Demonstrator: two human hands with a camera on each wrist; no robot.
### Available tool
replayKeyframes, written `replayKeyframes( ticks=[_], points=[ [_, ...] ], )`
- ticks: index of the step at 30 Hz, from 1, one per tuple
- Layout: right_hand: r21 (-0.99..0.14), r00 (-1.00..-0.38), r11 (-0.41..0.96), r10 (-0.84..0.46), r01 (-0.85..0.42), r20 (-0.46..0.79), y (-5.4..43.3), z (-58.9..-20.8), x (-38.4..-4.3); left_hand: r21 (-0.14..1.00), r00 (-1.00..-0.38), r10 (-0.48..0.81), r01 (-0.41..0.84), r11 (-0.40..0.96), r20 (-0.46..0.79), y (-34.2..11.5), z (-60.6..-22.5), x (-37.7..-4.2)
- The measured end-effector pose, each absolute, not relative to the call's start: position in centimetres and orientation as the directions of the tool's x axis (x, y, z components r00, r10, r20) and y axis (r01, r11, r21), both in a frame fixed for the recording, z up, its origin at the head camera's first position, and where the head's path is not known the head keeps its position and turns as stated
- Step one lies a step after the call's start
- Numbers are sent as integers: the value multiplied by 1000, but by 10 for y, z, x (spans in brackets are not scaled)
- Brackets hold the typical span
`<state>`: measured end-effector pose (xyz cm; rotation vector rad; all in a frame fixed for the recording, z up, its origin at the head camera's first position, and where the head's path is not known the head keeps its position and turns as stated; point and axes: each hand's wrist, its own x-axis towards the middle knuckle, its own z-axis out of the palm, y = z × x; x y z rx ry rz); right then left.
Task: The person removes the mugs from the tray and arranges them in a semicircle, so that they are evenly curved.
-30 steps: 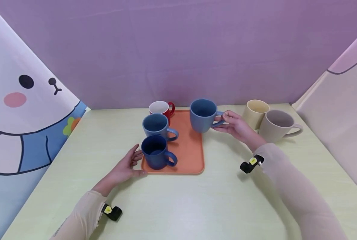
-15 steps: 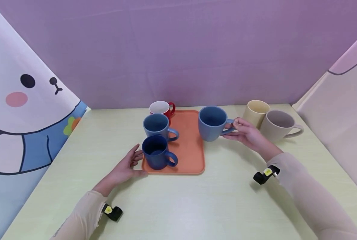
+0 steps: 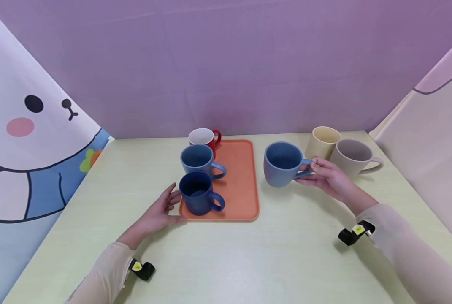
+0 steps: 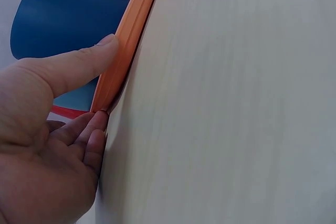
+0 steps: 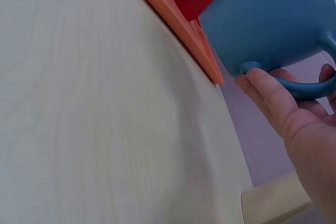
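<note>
My right hand holds a blue mug by its handle, right of the orange tray. The right wrist view shows fingers curled around the handle and the mug raised off the table. My left hand rests at the tray's front left corner. Its thumb lies straight against the rim and the other fingertips touch the left edge. A dark blue mug, another blue mug and a red mug with a white inside line the tray's left side, handles to the right.
A cream cup and a greyish mug stand close together at the back right of the pale table. A purple cloth wall rises behind the table, with printed panels at both sides.
My right hand has carried the blue mug from over the tray's right edge to the right and nearer to me. The left hand, the tray and the other mugs have stayed put.
</note>
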<state>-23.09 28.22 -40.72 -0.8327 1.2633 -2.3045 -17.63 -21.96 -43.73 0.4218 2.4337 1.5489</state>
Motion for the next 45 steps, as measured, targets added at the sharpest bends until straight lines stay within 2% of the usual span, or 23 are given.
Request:
replayKeyframes(
  ticks=[17,34,45],
  points=[
    [-826,-672,-555,-648,95,358,313,-414,-214,908,-932,362,131,399,-24,-220,-435,-176],
    [-761,-615,-625,-673,175,411,365,-429,-191,905,-931,363,130,405,-29,-220,-439,-178],
    [-750,-555,-624,-712,218,431,396,-439,-186,905,-931,364,126,406,-34,-220,-438,-178]
  ],
)
